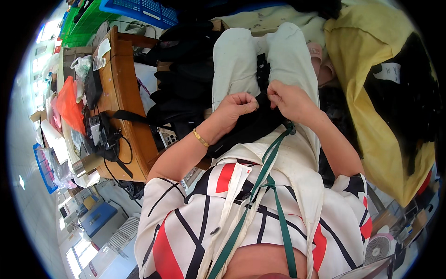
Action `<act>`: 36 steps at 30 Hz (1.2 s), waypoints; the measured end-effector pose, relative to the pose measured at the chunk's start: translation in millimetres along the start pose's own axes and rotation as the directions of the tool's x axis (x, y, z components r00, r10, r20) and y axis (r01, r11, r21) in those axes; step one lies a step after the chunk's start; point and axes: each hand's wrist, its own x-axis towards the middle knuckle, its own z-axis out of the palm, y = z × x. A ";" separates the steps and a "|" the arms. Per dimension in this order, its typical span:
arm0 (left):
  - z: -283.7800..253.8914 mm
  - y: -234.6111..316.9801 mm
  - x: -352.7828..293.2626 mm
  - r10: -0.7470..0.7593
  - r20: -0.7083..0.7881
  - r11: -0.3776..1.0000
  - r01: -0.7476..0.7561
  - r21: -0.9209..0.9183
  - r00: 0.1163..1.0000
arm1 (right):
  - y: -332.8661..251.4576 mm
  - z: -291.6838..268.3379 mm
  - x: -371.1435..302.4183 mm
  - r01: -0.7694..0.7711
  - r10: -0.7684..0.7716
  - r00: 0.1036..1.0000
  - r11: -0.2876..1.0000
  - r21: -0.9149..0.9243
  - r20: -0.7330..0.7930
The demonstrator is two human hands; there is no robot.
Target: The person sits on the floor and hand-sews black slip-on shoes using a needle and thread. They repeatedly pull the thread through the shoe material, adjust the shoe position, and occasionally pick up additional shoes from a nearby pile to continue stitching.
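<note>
My two hands face each other above my lap, a short gap between their fingertips. My left hand (238,109), with a gold band at the wrist, is closed in a pinch; a thin dark line, perhaps thread, shows beside it. Opposite, my right hand (291,102) is also pinched, fingers curled in. What either holds is too small or hidden to make out. Beneath them, black cloth (248,132) lies over the pale cloth covering my legs (290,53). A green strap (269,158) hangs down my front to near my right wrist.
Dark pieces (179,88) are piled left of my legs, beside a wooden table (123,93) carrying bags and a black cable. On the right, a yellow sack (353,51) holds black material. Pink slippers (316,53) lie by my right leg. A blue crate (146,11) stands far left.
</note>
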 end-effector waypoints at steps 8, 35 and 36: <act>3.2 10.8 8.3 0.078 0.013 0.876 -0.074 0.476 0.997 | 4.5 1.6 -0.2 0.001 -0.001 1.000 1.000 0.012 -0.006; 25.0 28.3 18.9 0.524 0.222 0.314 -0.429 0.847 0.822 | -51.1 -11.3 -40.0 0.131 -0.011 0.977 0.819 0.559 -0.213; 37.3 45.9 7.6 0.550 0.247 0.326 -0.478 0.816 0.798 | -54.5 -13.4 -38.0 0.149 -0.024 0.974 0.817 0.557 -0.225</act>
